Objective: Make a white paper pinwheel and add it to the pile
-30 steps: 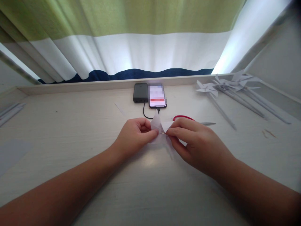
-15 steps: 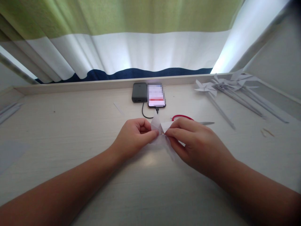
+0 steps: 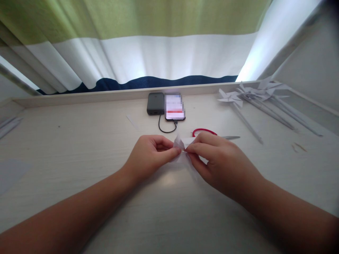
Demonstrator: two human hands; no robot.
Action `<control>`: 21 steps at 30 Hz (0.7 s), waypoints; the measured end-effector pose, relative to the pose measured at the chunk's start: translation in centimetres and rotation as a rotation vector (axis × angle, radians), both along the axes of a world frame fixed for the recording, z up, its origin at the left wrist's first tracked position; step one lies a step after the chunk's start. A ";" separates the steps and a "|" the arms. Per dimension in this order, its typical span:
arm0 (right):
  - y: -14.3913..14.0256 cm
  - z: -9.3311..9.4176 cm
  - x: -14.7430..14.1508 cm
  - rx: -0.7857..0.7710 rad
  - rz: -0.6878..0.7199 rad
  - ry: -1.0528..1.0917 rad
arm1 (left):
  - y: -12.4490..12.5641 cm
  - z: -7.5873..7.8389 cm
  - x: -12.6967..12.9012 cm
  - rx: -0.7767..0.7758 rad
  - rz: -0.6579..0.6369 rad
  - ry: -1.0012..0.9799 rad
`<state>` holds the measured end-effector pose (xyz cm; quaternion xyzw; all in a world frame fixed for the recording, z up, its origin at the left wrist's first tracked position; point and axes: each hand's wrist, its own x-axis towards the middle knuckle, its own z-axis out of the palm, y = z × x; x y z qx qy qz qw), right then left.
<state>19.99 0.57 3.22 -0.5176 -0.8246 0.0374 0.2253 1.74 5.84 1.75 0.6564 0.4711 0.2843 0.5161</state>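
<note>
Paper (image 3: 182,144) pinched at its centre between my hands, left (image 3: 149,155) and right (image 3: 215,160), before the scissors (image 3: 209,133); mid-fold; next needs a firm press.

Left hand (image 3: 150,155) and right hand (image 3: 217,160) meet fingertip to fingertip, both pinched closed; forearms converge low.

Upright flap of folded paper (image 3: 180,144) now pressed lower between left hand (image 3: 150,156) and right hand (image 3: 215,160).

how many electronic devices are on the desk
2: a dark power bank at the far edge and a phone touching its right side, joined by a short cable.
</note>
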 end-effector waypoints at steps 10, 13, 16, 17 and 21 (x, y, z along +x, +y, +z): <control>0.0 -0.1 0.0 -0.088 -0.020 0.073 | -0.1 0.1 0.0 0.007 -0.048 -0.034; 0.1 -0.1 0.1 -0.100 -0.026 0.083 | -0.1 0.0 0.0 -0.028 -0.078 -0.066; 0.3 -0.1 0.1 -0.120 -0.011 0.071 | -0.1 -0.2 -0.1 -0.017 -0.122 -0.064; 0.3 -0.1 0.1 -0.125 -0.008 0.065 | -0.1 -0.3 -0.1 0.002 -0.140 -0.054; 0.5 -0.3 0.1 -0.138 -0.008 0.039 | 0.0 -0.3 -0.5 0.306 -0.119 0.028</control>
